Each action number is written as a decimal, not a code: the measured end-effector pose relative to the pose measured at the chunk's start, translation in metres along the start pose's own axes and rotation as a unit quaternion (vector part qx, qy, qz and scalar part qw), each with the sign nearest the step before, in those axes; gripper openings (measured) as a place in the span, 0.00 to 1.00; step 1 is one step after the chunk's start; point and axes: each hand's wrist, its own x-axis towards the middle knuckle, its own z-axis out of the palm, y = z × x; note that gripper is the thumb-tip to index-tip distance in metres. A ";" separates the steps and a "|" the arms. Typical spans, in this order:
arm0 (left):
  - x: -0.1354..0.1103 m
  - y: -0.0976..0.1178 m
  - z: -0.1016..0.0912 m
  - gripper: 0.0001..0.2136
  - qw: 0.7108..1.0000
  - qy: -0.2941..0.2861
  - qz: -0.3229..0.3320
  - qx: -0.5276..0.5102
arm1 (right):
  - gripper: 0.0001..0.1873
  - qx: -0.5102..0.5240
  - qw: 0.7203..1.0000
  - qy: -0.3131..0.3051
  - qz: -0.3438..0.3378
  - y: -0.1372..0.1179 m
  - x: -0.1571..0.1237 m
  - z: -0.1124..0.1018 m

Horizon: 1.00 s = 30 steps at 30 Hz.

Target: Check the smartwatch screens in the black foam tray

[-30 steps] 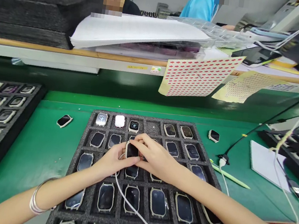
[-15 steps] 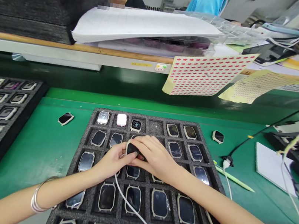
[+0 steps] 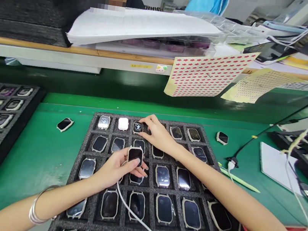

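Left grip: my left hand [image 3: 117,170] is closed on one watch [image 3: 135,154], thumb on its dark face and fingers behind. The watch is lifted just above the middle rows of the tray, face towards me.

Right grip: my right hand [image 3: 158,134] is open and holds nothing. It lies palm down over the top rows, fingertips just beside a lit watch [image 3: 138,127].

Cable [image 3: 138,219]: white, runs from under my left hand across the lower rows and curves off to the right. Whether it joins the held watch, I cannot tell.

Tray [image 3: 74,173]: dark foam with square pockets, most holding a watch face up. It lies on the bench in front of me.

Bracelets [image 3: 37,206]: silver, on my left wrist.

Bench [image 3: 42,145]: green top. One loose watch [image 3: 64,124] lies left of the tray, and another loose one [image 3: 222,137] at its top right corner.

Second tray [image 3: 32,107]: far left, also filled with watches.

Pen [image 3: 238,180]: pale green, right of the tray, near a white pad [image 3: 272,164].

Sticker sheet [image 3: 206,75]: red marks, hanging from the shelf edge beyond the bench.
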 end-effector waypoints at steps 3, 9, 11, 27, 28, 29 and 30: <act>0.000 0.001 -0.001 0.14 1.000 0.002 0.005 -0.005 | 0.11 0.015 1.000 0.021 -0.010 -0.015 -0.007 -0.006; 0.001 -0.001 -0.004 0.13 0.998 -0.009 -0.001 -0.056 | 0.22 0.117 0.983 -0.063 -0.124 -0.057 -0.042 -0.018; 0.001 -0.002 -0.004 0.14 0.998 -0.026 -0.007 -0.065 | 0.21 0.110 0.985 -0.075 -0.107 -0.064 -0.051 -0.015; -0.002 0.000 -0.011 0.15 0.988 -0.119 -0.063 -0.076 | 0.20 0.374 0.919 -0.097 -0.073 -0.048 -0.054 -0.008; -0.003 0.000 -0.012 0.15 0.982 -0.139 -0.076 -0.098 | 0.18 0.429 0.896 -0.106 -0.052 -0.047 -0.053 -0.004; -0.003 0.000 -0.013 0.15 0.978 -0.153 -0.085 -0.114 | 0.17 0.478 0.870 -0.113 -0.031 -0.046 -0.053 -0.001; -0.003 0.000 -0.015 0.16 0.975 -0.161 -0.089 -0.126 | 0.17 0.518 0.847 -0.119 -0.009 -0.046 -0.053 0.003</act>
